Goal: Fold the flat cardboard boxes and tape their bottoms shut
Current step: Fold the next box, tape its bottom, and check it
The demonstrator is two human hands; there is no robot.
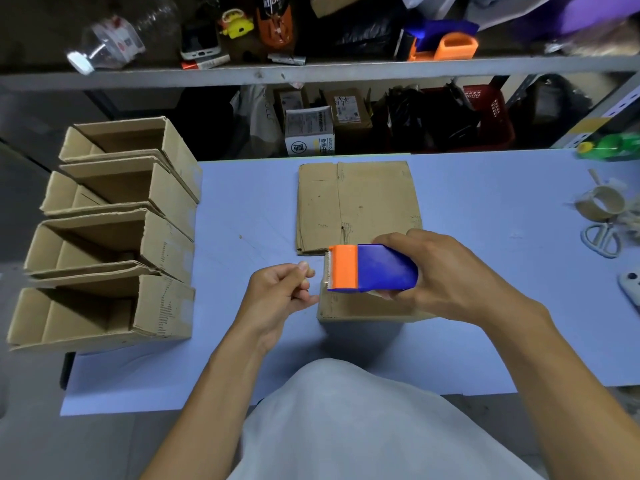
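Fingers (388, 242) of the right hand (446, 275) wrap the tape dispenser (372, 268) atop the near box (360, 308); left hand (277, 292) curled, pinching nothing visible. Keep tape centred along the seam.

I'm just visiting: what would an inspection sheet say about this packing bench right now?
Surface: blue table, mostly bare in the middle.
Job's things: four folded boxes in a row at the left edge, open sides showing; flat cardboard at centre; one box under the tape dispenser.
Clutter: empty tape core, scissors, green bottle at right.
Grip: right hand shut on the tape dispenser; left hand curled beside its orange end, and whether it pinches tape cannot be told.
Cables: nothing seen.
Surroundings: shelf behind, crowded with packages, a clear bottle and a second dispenser.
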